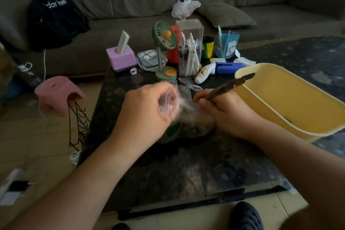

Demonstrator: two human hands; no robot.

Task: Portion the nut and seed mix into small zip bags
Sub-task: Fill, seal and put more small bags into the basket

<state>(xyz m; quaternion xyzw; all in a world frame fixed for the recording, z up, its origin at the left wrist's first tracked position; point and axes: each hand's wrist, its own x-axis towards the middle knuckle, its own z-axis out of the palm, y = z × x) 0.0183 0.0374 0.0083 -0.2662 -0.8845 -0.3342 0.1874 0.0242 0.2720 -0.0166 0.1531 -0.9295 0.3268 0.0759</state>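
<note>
My left hand [147,106] grips a small clear zip bag [172,101] with a red seal line, held up and blurred with motion. Just to its right, my right hand [222,110] holds a dark long-handled utensil [229,86], its end pointing up and right over the yellow tub's rim. Beneath and between both hands lies a larger clear bag of dark nut and seed mix [188,127] on the dark stone table [186,170]. Whether the small bag holds any mix I cannot tell.
A yellow plastic tub [291,99] stands right of my hands. Behind them are a green desk fan [165,50], a clear pen box [189,50], a purple block [121,58], a white thermometer [203,73] and spare small bags [188,84]. A pink stool [56,93] is on the floor at left.
</note>
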